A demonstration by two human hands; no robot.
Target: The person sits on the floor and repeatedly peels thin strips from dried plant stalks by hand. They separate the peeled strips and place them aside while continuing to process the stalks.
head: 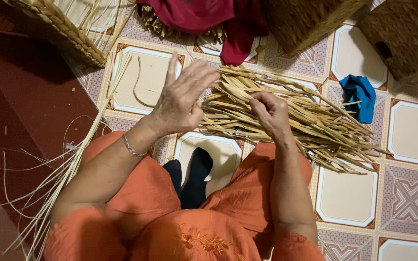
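A thick bundle of dry straw-coloured reed strips point(310, 121) lies across the tiled floor in front of me. My left hand point(182, 96) hovers at the bundle's left end with fingers spread apart, touching the strip ends. Around a few strips on top of the bundle's middle, my right hand point(269, 113) is curled shut. My orange-clad knees and a dark sock point(194, 179) sit below the bundle.
A woven basket rim point(56, 26) lies at the top left, with long loose strips point(68, 164) trailing down the left side. Red cloth point(209, 19), two brown woven boxes point(402, 34) and a blue cloth point(359, 94) sit along the top and right.
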